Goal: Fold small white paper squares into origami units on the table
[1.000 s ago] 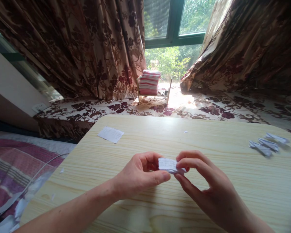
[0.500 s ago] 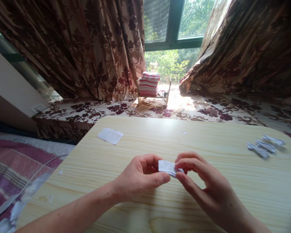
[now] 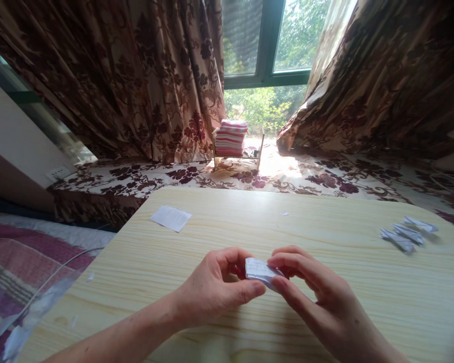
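Note:
Between my two hands is a small folded piece of paper, white with faint print on its upper face. My left hand pinches its left end, the thumb along the near side. The fingertips and thumb of my right hand grip the paper's right end. Both hands hold it above the wooden table. Farther off, a flat printed paper sheet lies at the table's left. Several folded paper pieces rest side by side at the right.
Tiny paper scraps lie on the table. Behind it, a window ledge with flowered cloth carries a small rack with folded pink-and-white cloths. Patterned curtains flank the window. At left are a cable and a striped bedcover.
The view has tilted slightly, so everything sits a little lower. My right fingers have shifted left along the paper, whose right part now angles more downward. Both hands keep their hold.

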A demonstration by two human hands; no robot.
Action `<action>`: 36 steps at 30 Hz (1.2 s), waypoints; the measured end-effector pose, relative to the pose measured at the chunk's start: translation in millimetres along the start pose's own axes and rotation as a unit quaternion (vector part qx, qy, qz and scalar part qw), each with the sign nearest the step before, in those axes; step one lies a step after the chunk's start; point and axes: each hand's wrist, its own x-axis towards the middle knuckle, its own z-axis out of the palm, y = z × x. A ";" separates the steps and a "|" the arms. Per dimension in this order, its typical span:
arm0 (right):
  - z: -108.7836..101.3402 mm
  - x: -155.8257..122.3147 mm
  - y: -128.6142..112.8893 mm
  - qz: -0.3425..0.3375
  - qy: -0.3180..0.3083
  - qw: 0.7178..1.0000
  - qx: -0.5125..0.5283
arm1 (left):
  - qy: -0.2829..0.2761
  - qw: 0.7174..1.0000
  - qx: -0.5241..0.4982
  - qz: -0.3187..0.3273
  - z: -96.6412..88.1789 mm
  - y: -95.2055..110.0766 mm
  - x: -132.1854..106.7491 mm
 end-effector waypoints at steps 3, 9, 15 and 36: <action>0.7 0.7 -0.5 0.007 -0.011 1.000 0.002 | 0.005 1.000 0.013 0.011 2.1 -0.7 1.0; 1.9 -0.2 3.0 0.024 0.022 0.999 -0.030 | 0.063 0.996 0.063 0.027 0.0 -1.6 1.7; -1.1 -2.8 11.9 0.027 0.112 0.986 -0.120 | 0.077 0.968 0.216 0.103 11.7 12.0 -12.5; -3.5 1.3 8.4 0.028 0.156 0.985 -0.075 | 0.092 0.995 0.035 -0.029 10.0 6.0 1.9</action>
